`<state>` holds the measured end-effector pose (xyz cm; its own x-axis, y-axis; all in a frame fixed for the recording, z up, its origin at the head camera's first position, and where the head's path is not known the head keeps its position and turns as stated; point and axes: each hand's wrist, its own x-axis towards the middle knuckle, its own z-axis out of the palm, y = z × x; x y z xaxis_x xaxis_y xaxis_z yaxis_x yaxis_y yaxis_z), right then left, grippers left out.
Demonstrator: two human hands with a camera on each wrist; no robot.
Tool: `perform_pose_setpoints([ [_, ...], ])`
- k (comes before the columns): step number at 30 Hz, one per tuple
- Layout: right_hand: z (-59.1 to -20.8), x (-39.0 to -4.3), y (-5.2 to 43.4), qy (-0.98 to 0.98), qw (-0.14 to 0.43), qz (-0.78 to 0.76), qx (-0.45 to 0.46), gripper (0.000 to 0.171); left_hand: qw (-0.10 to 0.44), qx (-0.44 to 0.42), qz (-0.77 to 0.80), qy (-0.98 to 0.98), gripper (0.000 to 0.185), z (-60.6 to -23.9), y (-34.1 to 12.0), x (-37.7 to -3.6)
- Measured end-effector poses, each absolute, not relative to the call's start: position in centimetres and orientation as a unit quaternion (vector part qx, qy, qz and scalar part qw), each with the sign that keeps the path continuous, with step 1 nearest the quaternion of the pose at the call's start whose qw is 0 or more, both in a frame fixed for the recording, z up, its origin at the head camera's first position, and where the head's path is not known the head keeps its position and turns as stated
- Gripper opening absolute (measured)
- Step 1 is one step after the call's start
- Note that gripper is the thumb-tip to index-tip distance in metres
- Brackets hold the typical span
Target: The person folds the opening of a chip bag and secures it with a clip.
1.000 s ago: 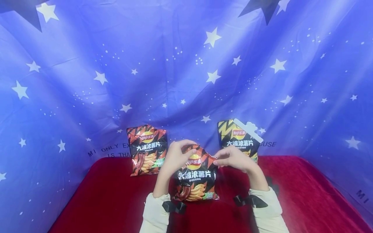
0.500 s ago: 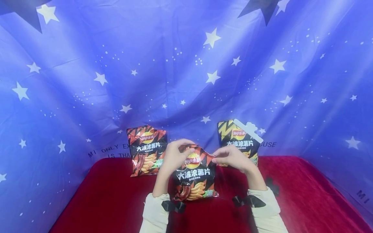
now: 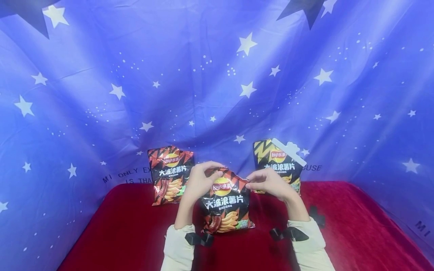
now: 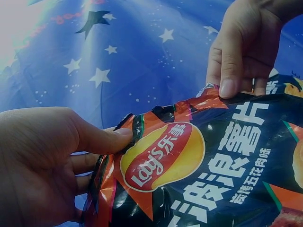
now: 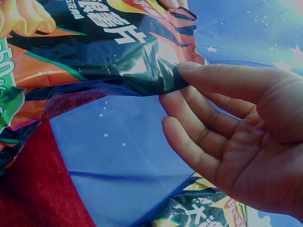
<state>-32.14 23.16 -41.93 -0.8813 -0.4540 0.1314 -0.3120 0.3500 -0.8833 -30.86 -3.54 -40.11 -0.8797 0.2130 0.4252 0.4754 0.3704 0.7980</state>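
A black and orange Lay's chip bag (image 3: 226,201) stands upright on the red cloth (image 3: 129,233) in front of me. My left hand (image 3: 200,182) pinches its top left corner between thumb and fingers, and the left wrist view shows that hand (image 4: 45,161) at the bag's crinkled top edge (image 4: 156,113). My right hand (image 3: 268,184) pinches the top right corner; in the right wrist view its thumb and forefinger (image 5: 189,78) hold the foil (image 5: 118,52), the other fingers loose.
A second orange chip bag (image 3: 171,174) leans against the starry blue backdrop (image 3: 217,75) at the back left. A black and yellow chip bag (image 3: 278,163) with a white clip (image 3: 288,150) on its top stands at the back right.
Both hands and the bag's top have shifted slightly to the left. The grips on the two corners are the same.
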Motion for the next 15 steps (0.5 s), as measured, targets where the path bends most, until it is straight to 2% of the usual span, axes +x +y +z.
perform_pose_setpoints([
  [15,-42.14,-32.27,23.24,0.823,0.063,-0.516,-0.229,0.023,0.142,-0.211,-0.526,-0.811,0.022,-40.29,-3.49,-30.97],
])
